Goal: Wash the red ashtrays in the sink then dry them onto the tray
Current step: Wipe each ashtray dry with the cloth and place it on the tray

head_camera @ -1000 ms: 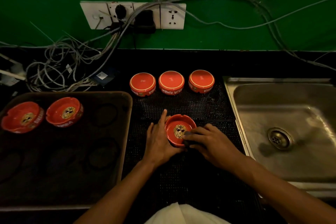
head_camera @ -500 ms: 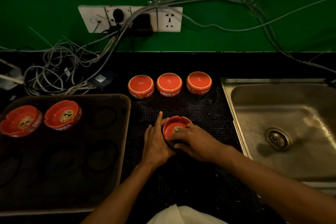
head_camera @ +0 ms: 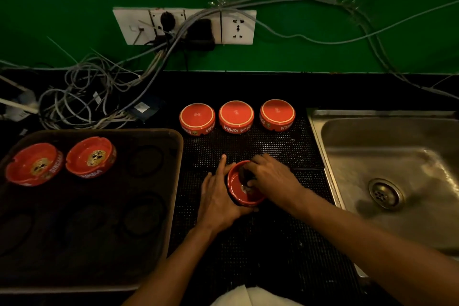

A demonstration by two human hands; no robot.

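Altogether six ashtrays (head_camera: 244,190); two on tray (head_camera: 159,206).

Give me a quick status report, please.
Left hand steadies round red ceramic ashtray on black mat; right hand wipes inside. Path to tray unobstructed.
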